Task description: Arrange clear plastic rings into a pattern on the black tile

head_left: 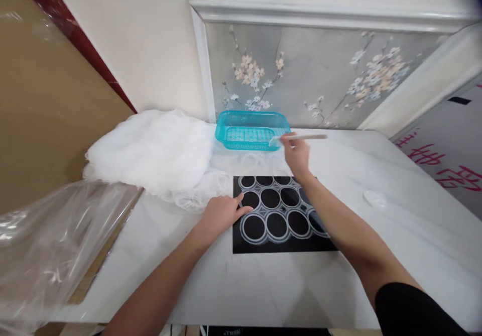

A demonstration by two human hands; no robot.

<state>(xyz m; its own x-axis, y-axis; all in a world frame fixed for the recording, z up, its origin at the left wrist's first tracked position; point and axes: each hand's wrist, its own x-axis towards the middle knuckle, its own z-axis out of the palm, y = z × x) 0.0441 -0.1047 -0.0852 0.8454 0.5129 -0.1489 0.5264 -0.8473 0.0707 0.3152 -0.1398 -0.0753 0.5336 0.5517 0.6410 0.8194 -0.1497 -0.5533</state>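
Observation:
My left hand (221, 214) rests on the left edge of a black mat (278, 243), with fingers curled and the index finger pointing onto it. White lace rings (276, 224) lie in rows on the mat. My right hand (296, 153) is raised behind the mat and grips a thin white stick-like tool (307, 137). The tool's left tip carries a small clear piece (276, 139) at the front rim of a turquoise plastic basket (225, 134).
A heap of white netting (154, 150) lies left of the basket. Clear plastic sheeting (48, 240) covers the table's left corner. A small clear round piece (374, 198) lies on the white table at right. A floral panel (320, 75) leans against the wall.

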